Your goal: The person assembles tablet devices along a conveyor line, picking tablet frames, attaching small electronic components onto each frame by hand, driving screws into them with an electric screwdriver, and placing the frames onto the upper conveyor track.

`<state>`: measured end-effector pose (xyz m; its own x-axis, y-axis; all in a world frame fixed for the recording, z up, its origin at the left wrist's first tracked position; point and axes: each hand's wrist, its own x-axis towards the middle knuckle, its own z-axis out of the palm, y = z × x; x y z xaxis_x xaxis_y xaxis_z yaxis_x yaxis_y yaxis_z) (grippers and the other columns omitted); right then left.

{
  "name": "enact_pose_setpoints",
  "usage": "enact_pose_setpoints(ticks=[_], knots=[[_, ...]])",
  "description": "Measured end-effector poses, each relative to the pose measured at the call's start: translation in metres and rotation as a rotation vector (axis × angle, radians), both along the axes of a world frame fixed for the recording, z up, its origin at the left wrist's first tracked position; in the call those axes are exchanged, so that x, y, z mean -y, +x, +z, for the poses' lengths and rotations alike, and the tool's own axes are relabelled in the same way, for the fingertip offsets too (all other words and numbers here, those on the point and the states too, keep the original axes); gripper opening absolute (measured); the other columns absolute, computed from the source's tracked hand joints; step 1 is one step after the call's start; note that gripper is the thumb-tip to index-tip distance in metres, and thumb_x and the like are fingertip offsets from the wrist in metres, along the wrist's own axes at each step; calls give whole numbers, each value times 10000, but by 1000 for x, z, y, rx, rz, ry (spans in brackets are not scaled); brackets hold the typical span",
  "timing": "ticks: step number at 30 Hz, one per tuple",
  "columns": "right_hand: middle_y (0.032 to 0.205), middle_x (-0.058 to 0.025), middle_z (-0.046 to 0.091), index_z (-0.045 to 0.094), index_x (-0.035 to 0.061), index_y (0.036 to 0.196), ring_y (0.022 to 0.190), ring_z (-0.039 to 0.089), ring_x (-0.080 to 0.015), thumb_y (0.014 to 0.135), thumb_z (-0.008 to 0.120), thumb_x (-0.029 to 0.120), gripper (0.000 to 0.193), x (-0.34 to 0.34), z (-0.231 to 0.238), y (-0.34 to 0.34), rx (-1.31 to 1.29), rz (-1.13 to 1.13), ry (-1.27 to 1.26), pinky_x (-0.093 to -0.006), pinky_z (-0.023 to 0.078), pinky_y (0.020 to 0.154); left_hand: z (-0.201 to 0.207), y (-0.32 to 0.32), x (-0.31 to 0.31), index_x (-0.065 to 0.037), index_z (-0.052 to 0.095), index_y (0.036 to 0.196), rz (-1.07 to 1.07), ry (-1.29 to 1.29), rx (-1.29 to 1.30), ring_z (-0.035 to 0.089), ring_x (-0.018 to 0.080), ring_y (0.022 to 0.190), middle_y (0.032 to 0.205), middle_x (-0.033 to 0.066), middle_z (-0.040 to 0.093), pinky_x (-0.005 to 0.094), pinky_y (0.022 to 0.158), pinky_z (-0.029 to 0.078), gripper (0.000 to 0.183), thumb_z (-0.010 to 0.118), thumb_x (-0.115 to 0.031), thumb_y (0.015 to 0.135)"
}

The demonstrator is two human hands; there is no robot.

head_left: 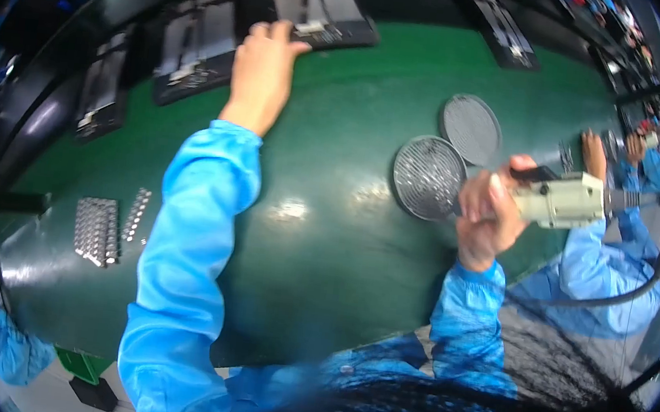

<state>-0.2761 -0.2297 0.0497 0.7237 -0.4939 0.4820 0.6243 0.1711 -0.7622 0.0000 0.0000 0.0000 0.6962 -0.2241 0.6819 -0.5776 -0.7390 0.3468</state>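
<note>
A green worktable [327, 230] fills the view, its far edge curving along a dark conveyor. Flat dark trays sit in a row along that far edge; one tray [320, 5] with pale grey panels lies at top centre, another dark tray [193, 48] to its left. Near the table's left edge rests a block of small silvery parts [97, 230]. The broad middle of the green surface lies open.

The left hand [260, 72], arm in a bright blue sleeve, stretches far forward, fingers extended and loosely spread, fingertips touching the near edge of the top-centre tray without gripping it.

The right hand [492, 212] is wrapped firmly around a cream-coloured power tool [563, 200] with a grey hose trailing right. Just left of this hand lie two round grey mesh discs [431, 177], overlapping slightly, the nearer disc close to the fingers.

At far right, another person's hands in blue sleeves work.
</note>
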Motion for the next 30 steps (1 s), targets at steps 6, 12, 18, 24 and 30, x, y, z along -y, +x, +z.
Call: enact_pose_setpoints(ticks=[6,12,18,24,30], knots=[[620,-29,427,455,-21,1187,419,375,-101,860,582,-41,351,8,-13,13,-25,11,76,-273,339,389,-5,14,22,129,617,1055,-326,-1216,-929,636,239,964,1070,155,606,423,961,575,254,678,-85,932],[653,-49,524,506,-21,1167,452,421,-96,844,620,-59,345,14,-33,12,-129,34,19,-259,358,413,11,-97,-9,163,513,1247,-398,-1224,-1053,612,231,1138,1228,169,605,419,1084,488,374,605,-80,977],[635,-23,521,537,-18,1138,457,435,-77,841,660,-51,323,13,-36,14,-180,34,-18,-238,349,420,36,-228,-55,60,390,1442,-112,-998,-1203,636,205,1136,1277,154,619,350,953,558,522,592,-106,990],[627,-36,448,470,-11,1196,418,368,-101,858,577,-58,357,15,-35,18,-217,11,-174,-258,324,385,22,-274,-68,67,321,1462,-122,-1006,-1323,629,229,1143,1288,185,603,370,932,571,563,587,-57,980],[653,-38,535,528,-15,1131,480,445,-87,841,664,-47,322,14,-37,18,-210,37,-76,-247,359,440,21,-285,-69,67,373,1453,-110,-894,-1350,643,179,1053,1304,149,529,271,847,572,593,621,78,914]])
